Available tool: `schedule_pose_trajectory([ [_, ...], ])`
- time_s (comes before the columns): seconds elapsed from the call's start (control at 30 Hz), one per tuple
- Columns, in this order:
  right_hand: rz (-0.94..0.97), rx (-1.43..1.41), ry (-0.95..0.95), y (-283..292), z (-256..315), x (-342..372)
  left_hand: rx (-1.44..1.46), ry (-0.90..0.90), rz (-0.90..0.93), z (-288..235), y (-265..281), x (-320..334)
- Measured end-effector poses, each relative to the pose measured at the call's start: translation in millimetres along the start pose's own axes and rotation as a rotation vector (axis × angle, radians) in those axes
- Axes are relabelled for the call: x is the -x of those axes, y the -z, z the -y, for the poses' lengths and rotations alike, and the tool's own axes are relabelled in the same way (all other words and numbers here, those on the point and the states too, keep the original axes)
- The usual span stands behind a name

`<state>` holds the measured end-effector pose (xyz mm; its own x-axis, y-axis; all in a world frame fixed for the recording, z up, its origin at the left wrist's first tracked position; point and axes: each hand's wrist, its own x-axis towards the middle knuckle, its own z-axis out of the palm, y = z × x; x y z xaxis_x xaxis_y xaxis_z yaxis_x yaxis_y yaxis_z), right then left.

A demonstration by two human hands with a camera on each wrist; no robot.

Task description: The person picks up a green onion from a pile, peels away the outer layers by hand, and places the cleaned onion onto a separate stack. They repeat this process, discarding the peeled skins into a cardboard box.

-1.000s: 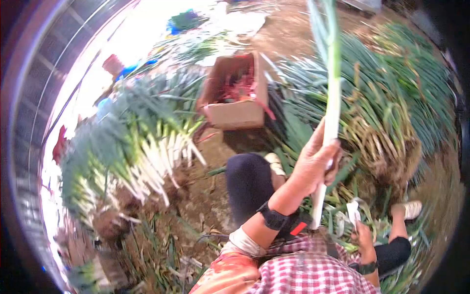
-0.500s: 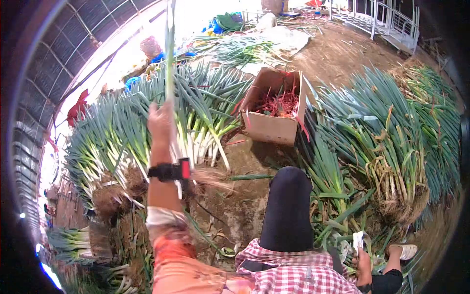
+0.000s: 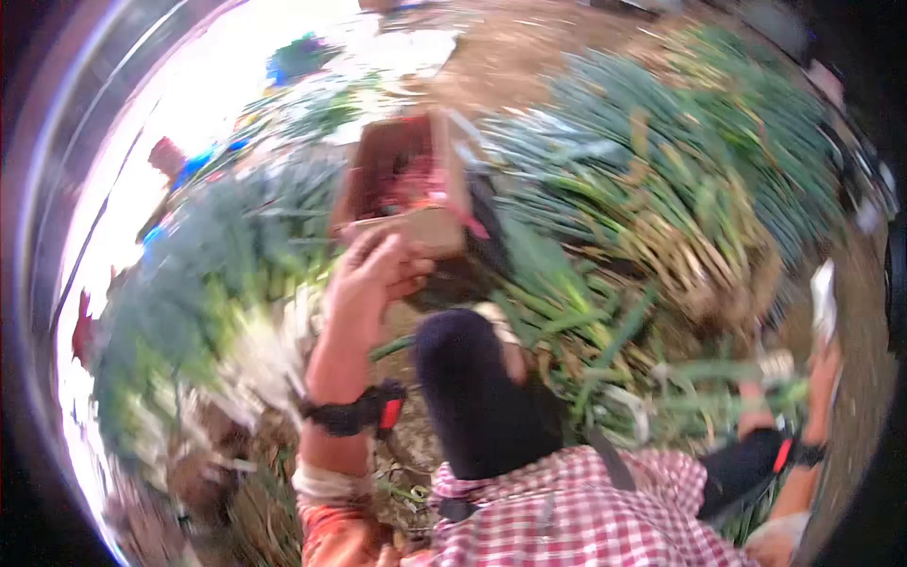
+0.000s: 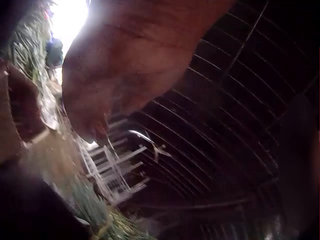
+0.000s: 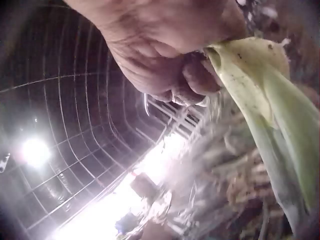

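My left hand [image 3: 368, 274] is raised before the near side of a cardboard box [image 3: 416, 236], its fingers loosely bent with nothing between them. The left wrist view shows the back of that hand [image 4: 130, 65]; its fingertips are partly hidden. To the left lies a row of trimmed leeks [image 3: 274, 350], white stems toward me, blurred. Far out on the right, my right hand [image 3: 824, 364] grips a leek leaf [image 3: 824, 293], whose pale end sticks up. In the right wrist view, a broad yellow-green part of the leaf [image 5: 260, 85] comes out of the fist [image 5: 175, 45].
Red ties [image 3: 411, 184] fill the box. Untrimmed leeks [image 3: 680, 208] with dirty roots are heaped at the right. Stripped leaves [image 3: 624, 397] litter the ground near my knee [image 3: 463, 378]. More leeks [image 3: 312, 118] lie farther back on a pale sheet.
The long leek my left hand carried to the left row is out of that hand, which has come back toward the box. My right hand has swung outward to the right with the leek leaf.
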<state>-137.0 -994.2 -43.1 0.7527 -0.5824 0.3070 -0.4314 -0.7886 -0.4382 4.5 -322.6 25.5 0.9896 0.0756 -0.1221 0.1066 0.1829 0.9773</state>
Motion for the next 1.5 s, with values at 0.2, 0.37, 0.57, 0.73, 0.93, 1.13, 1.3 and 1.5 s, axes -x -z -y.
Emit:
schedule_pose_trajectory([
  [0.2, -0.452, 1.084, -0.007, 294.8, -177.3, -33.2, 0.021, -0.018, 0.364, -6.5, -109.7, -2.6],
  [0.37, -0.294, 0.829, -0.240, 228.6, -105.1, -36.4, -0.073, 0.150, 0.380, 25.8, -162.9, -26.1],
  [0.57, 0.624, 0.136, -0.070, -106.5, 76.7, 42.3, -0.057, 0.329, 0.424, 80.0, -192.5, -28.0],
  [0.73, 0.839, -0.061, 0.116, -301.7, 80.6, 148.5, -0.142, 0.376, 0.343, 91.0, -194.3, -28.6],
  [0.93, 0.843, 0.232, 0.057, -351.9, 92.4, 202.6, -0.122, 0.445, 0.316, 96.0, -192.9, -30.0],
  [1.13, 0.859, -0.377, -0.043, -276.1, 117.9, 154.2, -0.224, 0.533, 0.342, 110.2, -197.4, -24.7],
  [1.3, 1.172, -1.068, -0.630, -178.0, 158.2, 137.3, -0.380, 0.601, 0.328, 184.6, -185.6, -18.5],
  [1.5, 1.559, -1.644, -0.903, -97.2, 183.5, 162.8, 0.434, 0.799, 0.376, 242.4, -196.5, -8.8],
])
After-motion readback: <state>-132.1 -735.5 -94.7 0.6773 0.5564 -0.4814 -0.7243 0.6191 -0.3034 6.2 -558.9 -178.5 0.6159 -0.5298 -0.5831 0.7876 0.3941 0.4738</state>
